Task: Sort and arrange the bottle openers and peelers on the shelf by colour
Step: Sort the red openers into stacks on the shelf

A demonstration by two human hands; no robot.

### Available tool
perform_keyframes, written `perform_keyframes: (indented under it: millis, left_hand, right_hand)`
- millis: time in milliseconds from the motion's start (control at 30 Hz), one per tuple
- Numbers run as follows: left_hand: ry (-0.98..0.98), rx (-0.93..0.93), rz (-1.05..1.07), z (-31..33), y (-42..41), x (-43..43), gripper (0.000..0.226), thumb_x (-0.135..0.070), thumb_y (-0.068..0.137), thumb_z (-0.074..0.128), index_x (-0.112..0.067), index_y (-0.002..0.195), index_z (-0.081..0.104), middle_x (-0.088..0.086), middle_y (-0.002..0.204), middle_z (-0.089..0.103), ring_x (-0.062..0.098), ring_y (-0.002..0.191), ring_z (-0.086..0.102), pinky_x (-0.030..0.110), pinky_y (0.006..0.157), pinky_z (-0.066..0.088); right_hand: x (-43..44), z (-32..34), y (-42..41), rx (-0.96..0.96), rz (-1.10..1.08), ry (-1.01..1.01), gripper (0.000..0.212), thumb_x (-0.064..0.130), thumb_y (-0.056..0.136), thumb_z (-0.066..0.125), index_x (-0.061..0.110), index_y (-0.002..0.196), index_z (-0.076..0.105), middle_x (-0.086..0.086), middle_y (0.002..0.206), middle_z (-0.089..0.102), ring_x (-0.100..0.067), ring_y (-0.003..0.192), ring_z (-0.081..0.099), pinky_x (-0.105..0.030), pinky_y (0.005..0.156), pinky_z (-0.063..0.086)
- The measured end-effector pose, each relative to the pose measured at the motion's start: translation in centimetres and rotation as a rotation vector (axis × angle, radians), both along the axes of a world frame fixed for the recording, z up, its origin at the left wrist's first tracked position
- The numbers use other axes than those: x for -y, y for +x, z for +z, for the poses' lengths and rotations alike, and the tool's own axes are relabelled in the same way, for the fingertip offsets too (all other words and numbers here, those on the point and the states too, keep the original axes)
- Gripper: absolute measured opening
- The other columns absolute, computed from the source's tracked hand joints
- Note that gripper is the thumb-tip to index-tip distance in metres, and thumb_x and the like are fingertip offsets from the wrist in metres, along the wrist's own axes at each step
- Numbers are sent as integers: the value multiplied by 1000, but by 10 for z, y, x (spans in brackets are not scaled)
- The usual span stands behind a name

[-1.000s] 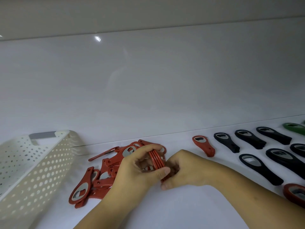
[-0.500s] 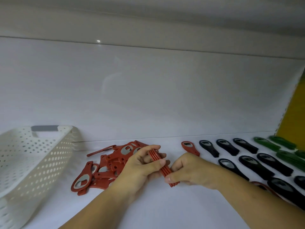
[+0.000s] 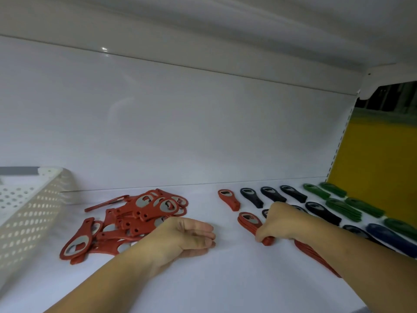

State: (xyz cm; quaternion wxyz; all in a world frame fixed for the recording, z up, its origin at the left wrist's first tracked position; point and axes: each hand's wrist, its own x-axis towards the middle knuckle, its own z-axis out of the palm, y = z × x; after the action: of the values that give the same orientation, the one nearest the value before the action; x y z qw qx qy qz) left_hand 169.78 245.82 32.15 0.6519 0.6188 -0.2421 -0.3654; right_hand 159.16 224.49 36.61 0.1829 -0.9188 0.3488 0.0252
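Observation:
A loose heap of red bottle openers (image 3: 135, 215) lies on the white shelf (image 3: 225, 274), left of centre. My right hand (image 3: 286, 222) grips a small stack of red openers (image 3: 250, 222) by the handle end, the stack resting flat on the shelf in front of a single red opener (image 3: 228, 199) in the back row. My left hand (image 3: 182, 236) rests on the shelf beside the heap, fingers loosely extended, holding nothing. Rows of black openers (image 3: 270, 194) and green openers (image 3: 343, 207) run to the right. Another red stack (image 3: 316, 256) shows under my right forearm.
A white perforated basket (image 3: 27, 213) with a grey handle stands at the far left. A dark blue opener (image 3: 388, 236) lies near the right edge. The shelf's back wall is close behind the rows; a yellow panel (image 3: 379, 159) lies beyond the shelf's right end.
Both hands held the red stack together earlier. My right hand has carried it right and set it on the shelf; my left hand let go and lies beside the heap.

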Motion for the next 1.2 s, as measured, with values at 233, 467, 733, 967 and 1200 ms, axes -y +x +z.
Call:
perform_keyframes:
  millis: [233,467,733,967,1200]
  left_hand:
    - [56,112,-62,4,-2,-1,13,1,83,65,-5,78,76,19,91,73,23,87,72,30,79,57]
    - [35,322,189,8,-3,0,21,-4,86,61,-5,69,72,4,71,72,9,64,69,25,65,55]
    - [446,956,784,5,45,-23,9,-25,83,64,-22,89,69,-9,90,64,13,89,58,27,72,44]
    - [832,1136,630,1,51,-22,43,-45,84,57,-31,125,58,-10,125,54,14,118,44,29,99,38]
    - [793,1122,594,2,49,-16,30,-36,80,65,-37,107,52,-17,102,52,11,106,46,29,95,37]
  right_hand:
    - [6,-3,15,-59,60,-88,43,34,66,77,16,56,39,4,50,36,-10,43,34,-22,43,25]
    - [-5,4,32,216,163,-255,56,46,82,62,18,45,31,5,41,28,-13,42,31,-26,47,26]
    - [-61,-46,95,375,348,128,37,41,88,56,18,62,45,-4,59,38,-16,56,36,-28,54,28]
    - [-80,-60,129,475,303,62,38,62,86,48,29,98,64,8,104,59,-14,95,61,-26,72,46]
    - [-69,-59,129,527,333,402,17,41,83,68,27,92,62,10,88,67,-10,84,63,-31,80,53]
